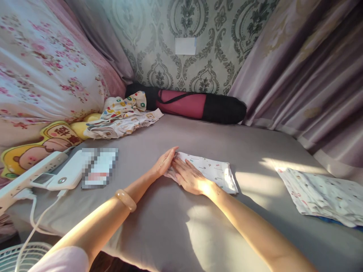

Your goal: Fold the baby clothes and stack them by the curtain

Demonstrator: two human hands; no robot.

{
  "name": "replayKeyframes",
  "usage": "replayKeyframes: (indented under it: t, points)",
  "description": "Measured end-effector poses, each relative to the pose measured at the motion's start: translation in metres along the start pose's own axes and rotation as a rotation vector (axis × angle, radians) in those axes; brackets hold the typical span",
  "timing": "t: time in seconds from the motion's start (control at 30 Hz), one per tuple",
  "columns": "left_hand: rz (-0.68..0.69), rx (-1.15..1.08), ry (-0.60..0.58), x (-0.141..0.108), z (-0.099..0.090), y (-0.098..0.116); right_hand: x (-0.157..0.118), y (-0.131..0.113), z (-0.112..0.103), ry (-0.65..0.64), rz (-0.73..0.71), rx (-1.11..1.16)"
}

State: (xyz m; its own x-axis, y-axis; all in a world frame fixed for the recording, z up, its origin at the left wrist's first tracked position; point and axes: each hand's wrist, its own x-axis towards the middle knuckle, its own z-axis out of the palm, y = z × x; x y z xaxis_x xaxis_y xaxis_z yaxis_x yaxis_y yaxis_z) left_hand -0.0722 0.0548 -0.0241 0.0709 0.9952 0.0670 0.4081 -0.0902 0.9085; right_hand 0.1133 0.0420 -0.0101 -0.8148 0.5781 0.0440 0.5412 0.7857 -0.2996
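A folded white cloth with small printed motifs (pixel 217 170) lies on the grey sheet (pixel 159 226), near the middle of the view. Flat across its left part rests my right hand (pixel 188 175), fingers extended and pointing up and left. My left hand (pixel 165 162) stands on edge along the cloth's left end, its fingers straight and touching the fingertips of my right hand. Neither hand is wrapped round anything. To the right sits a stack of folded printed cloths (pixel 323 194).
Rumpled printed clothes (pixel 121 117) lie at the back left, beside a yellow cushion (pixel 31 155). A red and black roll bag (pixel 184 104) lies along the wall. At left are a power strip (pixel 31 179), a white power bank (pixel 70 170) with cables and a blurred-out flat object (pixel 100 168).
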Motion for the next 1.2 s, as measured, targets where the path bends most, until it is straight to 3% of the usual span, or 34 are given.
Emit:
replayKeyframes:
  t: [0.1,0.2,0.3,0.43,0.53,0.63,0.83,0.97,1.03,1.13,1.2]
  points:
    - [0.051,0.226,0.007,0.002,0.002,0.004,-0.012,0.009,-0.012,0.132,0.135,-0.057]
    - [0.277,0.543,0.017,0.001,0.016,0.014,-0.03,0.022,-0.017,0.231,0.311,-0.17]
    - [0.481,0.736,-0.052,-0.005,0.042,0.022,-0.046,0.032,-0.009,0.236,0.322,-0.232]
    - [0.476,0.883,-0.106,-0.008,0.072,0.014,-0.052,0.037,0.009,0.276,0.323,-0.244]
    - [0.443,0.933,-0.151,-0.006,0.077,0.006,-0.05,0.04,0.014,0.273,0.332,-0.231]
    - [0.423,0.939,-0.199,-0.004,0.07,0.006,-0.054,0.045,0.009,0.232,0.334,-0.228]
    - [0.369,0.965,-0.156,-0.003,0.052,0.003,-0.077,0.057,0.006,0.259,0.491,-0.268]
    - [0.336,0.911,-0.195,0.001,0.048,-0.001,-0.083,0.062,0.001,0.19,0.49,-0.13]
    - [0.324,0.851,-0.157,0.004,0.04,-0.001,-0.087,0.067,-0.011,0.254,0.494,-0.036]
    - [0.256,0.785,-0.003,0.005,0.018,0.002,-0.105,0.077,-0.035,0.444,0.694,0.065]
    - [0.101,0.762,0.018,0.005,0.001,0.004,-0.122,0.082,-0.047,0.437,0.883,0.103]
